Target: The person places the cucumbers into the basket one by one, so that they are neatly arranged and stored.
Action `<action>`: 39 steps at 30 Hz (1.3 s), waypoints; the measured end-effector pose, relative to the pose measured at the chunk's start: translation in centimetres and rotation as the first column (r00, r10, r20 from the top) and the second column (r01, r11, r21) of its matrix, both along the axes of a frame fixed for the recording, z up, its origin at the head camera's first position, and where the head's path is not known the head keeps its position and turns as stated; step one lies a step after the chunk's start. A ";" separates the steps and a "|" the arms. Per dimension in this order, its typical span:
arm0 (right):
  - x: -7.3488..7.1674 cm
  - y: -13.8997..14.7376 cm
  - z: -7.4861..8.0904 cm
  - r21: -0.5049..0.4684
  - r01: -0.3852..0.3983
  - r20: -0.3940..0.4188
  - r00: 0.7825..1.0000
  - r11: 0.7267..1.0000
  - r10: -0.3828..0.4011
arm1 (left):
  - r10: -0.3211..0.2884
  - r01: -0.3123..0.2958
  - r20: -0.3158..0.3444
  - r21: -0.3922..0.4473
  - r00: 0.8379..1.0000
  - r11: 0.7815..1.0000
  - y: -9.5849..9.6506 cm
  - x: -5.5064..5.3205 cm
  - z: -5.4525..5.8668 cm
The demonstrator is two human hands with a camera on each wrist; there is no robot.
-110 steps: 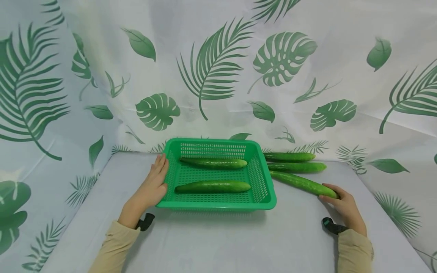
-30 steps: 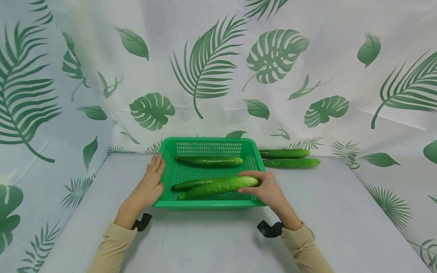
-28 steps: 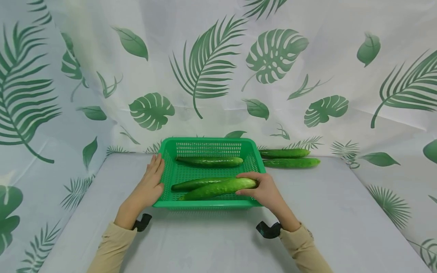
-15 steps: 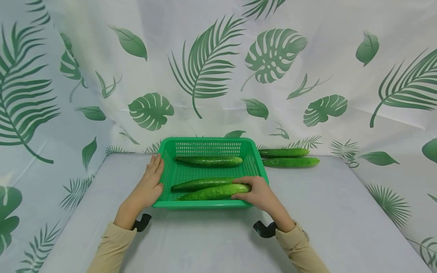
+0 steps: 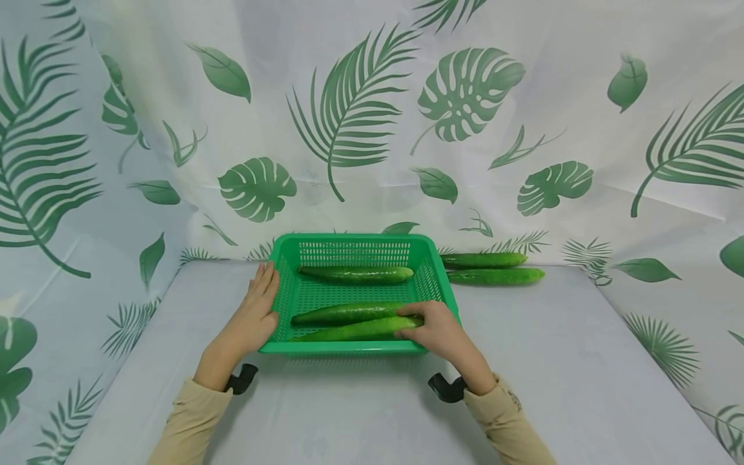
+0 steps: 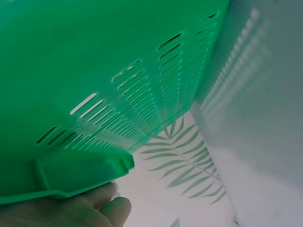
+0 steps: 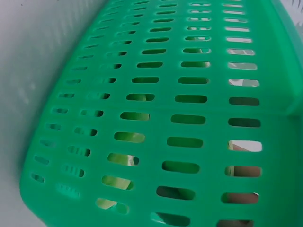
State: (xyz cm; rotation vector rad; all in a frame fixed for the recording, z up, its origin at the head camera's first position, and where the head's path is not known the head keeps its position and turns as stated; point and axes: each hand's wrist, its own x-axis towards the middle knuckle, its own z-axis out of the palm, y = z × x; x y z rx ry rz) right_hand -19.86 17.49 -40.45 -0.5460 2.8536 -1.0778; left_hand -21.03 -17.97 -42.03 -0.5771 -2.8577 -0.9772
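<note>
A green slotted plastic basket (image 5: 349, 347) stands on the table with three cucumbers inside. My right hand (image 5: 437, 330) reaches over its right side and holds the right end of the nearest cucumber (image 5: 357, 330), which lies low along the front wall. Just behind is a second cucumber (image 5: 343, 314), its right end by my fingers. The third cucumber (image 5: 356, 275) lies along the back. My left hand (image 5: 256, 318) rests with straight fingers against the basket's left rim; in the left wrist view its fingers (image 6: 113, 208) touch the rim. Slotted wall (image 7: 160, 113) mostly hides the right hand in the right wrist view.
Two more cucumbers, one at the back (image 5: 488, 260) and one before it (image 5: 500, 277), lie on the white table (image 5: 349, 413) right of the basket. A leaf-patterned curtain (image 5: 372, 213) stands close behind. Each wrist wears a black camera mount.
My right hand has carried a cucumber from the table at right into the basket and lowered it toward the front wall, in front of the others. The left hand has stayed at the rim.
</note>
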 end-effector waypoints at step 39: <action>-4.3 11.4 6.0 -0.337 0.168 -0.082 0.975 0.927 -0.207 | 0.000 0.000 0.027 0.000 1.000 1.000 0.0 -0.1 -0.1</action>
